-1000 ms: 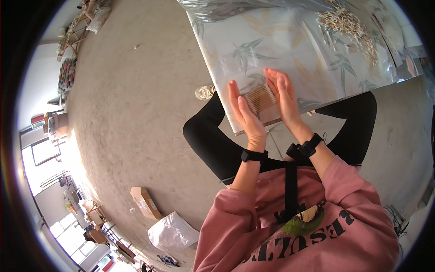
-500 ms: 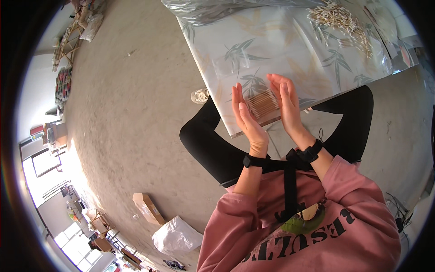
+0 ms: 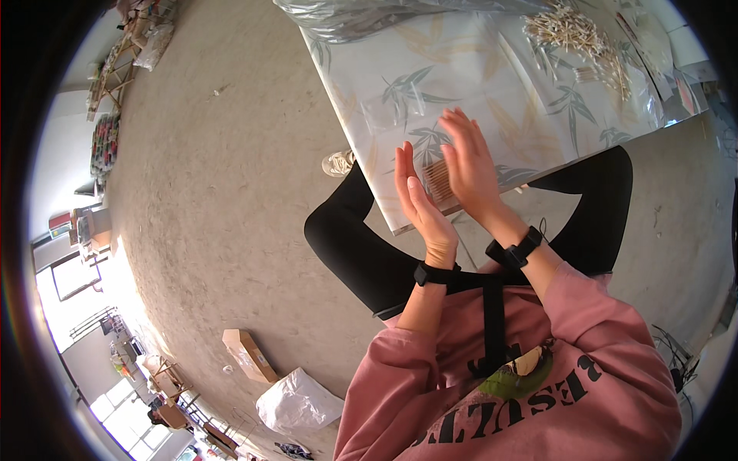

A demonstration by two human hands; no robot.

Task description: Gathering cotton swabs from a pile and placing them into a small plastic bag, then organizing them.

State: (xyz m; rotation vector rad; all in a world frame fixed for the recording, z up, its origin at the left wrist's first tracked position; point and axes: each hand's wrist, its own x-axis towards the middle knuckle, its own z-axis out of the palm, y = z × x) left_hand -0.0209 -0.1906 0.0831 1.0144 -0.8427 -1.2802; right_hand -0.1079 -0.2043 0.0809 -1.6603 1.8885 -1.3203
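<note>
A flat row of cotton swabs [image 3: 438, 180] lies side by side near the front left corner of the table, between my two hands. My left hand [image 3: 420, 201] stands on edge along the row's left side, fingers stretched out and open. Over the row's right part leans my right hand [image 3: 470, 169], its fingers straight and slightly blurred, hiding that end of the swabs. Whether either palm touches the swabs I cannot tell. Beyond my hands, a small clear plastic piece [image 3: 393, 115] rests on the leaf-patterned tablecloth [image 3: 461, 69].
A heap of loose cotton swabs [image 3: 565, 34] spreads over the far right of the table, with a small aligned group [image 3: 587, 74] beside it. Grey plastic sheeting [image 3: 346, 21] covers the far edge. On the floor are a cardboard box [image 3: 250, 355] and a white sack [image 3: 298, 401].
My right hand has moved left and slightly away from me, tilting over the swabs and covering more of them. My left hand has barely moved.
</note>
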